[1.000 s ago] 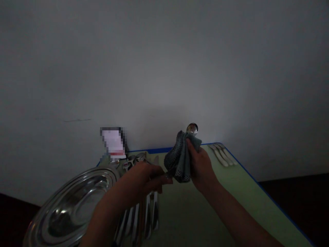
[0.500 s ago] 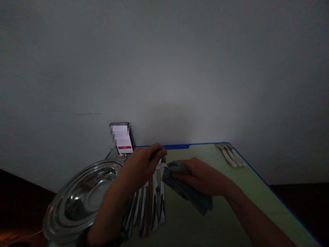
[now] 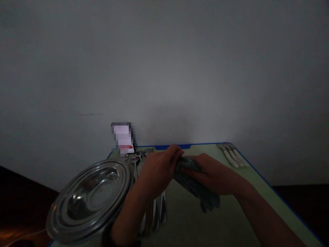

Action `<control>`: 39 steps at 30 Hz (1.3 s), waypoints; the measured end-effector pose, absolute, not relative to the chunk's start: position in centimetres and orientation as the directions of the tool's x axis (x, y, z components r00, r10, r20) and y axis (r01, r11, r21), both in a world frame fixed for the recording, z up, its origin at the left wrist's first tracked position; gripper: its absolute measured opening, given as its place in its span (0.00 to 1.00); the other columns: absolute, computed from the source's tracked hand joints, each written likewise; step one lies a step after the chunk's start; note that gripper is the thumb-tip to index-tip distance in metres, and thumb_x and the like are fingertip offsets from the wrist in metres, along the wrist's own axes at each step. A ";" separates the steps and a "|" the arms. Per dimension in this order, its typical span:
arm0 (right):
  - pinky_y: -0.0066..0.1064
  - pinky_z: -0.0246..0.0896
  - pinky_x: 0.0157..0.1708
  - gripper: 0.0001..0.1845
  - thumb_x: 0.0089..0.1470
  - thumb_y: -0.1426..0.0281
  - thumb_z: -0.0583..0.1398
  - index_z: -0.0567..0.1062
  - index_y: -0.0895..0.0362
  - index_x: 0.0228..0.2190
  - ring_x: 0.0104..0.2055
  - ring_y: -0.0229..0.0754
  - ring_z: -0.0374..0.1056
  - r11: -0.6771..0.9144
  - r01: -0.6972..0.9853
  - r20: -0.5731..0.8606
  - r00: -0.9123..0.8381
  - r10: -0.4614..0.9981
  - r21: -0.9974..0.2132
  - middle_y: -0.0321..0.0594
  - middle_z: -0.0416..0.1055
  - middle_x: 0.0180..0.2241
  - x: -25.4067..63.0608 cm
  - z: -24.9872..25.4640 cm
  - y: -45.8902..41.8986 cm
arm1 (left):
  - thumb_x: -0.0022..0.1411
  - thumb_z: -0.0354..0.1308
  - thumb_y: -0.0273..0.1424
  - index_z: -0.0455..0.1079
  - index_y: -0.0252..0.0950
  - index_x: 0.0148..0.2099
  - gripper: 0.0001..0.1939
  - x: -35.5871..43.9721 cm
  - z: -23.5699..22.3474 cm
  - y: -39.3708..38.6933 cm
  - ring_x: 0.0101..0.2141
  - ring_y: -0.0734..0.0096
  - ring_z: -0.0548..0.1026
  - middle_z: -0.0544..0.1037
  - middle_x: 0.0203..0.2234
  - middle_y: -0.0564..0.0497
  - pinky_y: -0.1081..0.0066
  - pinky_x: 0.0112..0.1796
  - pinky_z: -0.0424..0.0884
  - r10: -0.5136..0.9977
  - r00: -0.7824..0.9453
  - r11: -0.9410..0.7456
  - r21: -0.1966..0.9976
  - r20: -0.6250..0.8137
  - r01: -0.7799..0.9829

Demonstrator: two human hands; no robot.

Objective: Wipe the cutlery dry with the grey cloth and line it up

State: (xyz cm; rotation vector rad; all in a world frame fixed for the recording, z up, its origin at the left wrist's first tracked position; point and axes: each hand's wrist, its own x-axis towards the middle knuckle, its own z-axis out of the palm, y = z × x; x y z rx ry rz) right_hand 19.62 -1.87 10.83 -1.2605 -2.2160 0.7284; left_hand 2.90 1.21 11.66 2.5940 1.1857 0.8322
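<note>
Along the left edge of the bench [image 3: 190,219], a steel basin [image 3: 55,214] is sitting beside cutlery [image 3: 155,214], handles nearward, seemingly for reach. Above mid-bench, the fingers of the right hand [image 3: 209,173] are clamping a bunched cloth [image 3: 197,191], probably for firmness; those of the left hand [image 3: 159,168] are curling at its end, on what I cannot tell. Forks [image 3: 230,156] are lying near the far right corner, a phone [image 3: 122,135] leaning far left

Looks like a home or small dining room; cannot tell which. Judged from blue-edged green table [image 3: 226,219], metal dishes [image 3: 100,197] on its left side, forks [image 3: 231,156] on its right, phone [image 3: 122,135] propped at its back edge, plain wall [image 3: 164,68] just behind it.
</note>
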 end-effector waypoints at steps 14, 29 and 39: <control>0.25 0.50 0.21 0.14 0.55 0.61 0.52 0.71 0.56 0.26 0.22 0.34 0.59 0.394 0.660 0.084 -0.450 0.889 -0.640 0.32 0.65 0.20 21.2 11.7 -2.2 | 0.64 0.42 0.35 0.65 0.37 0.33 0.13 2.3 12.1 1.2 0.22 0.73 0.71 0.74 0.21 0.55 0.76 0.25 0.63 0.806 0.391 -0.582 0.477 0.445 0.659; 0.27 0.54 0.26 0.15 0.55 0.60 0.52 0.71 0.57 0.27 0.26 0.36 0.63 0.430 0.651 0.109 -0.473 0.874 -0.625 0.35 0.70 0.24 20.2 11.6 -2.0 | 0.64 0.43 0.35 0.64 0.37 0.32 0.13 1.7 12.1 1.8 0.22 0.73 0.70 0.72 0.20 0.55 0.75 0.25 0.62 0.827 0.399 -0.557 0.485 0.395 0.674; 0.25 0.55 0.18 0.14 0.49 0.58 0.57 0.73 0.56 0.24 0.19 0.35 0.60 0.207 0.496 0.015 -0.364 0.931 -0.843 0.32 0.67 0.18 23.7 11.2 -1.4 | 0.59 0.52 0.36 0.57 0.41 0.57 0.23 -2.8 13.4 2.0 0.30 0.71 0.72 0.74 0.31 0.52 0.75 0.29 0.68 0.761 0.635 -0.452 0.812 0.135 0.370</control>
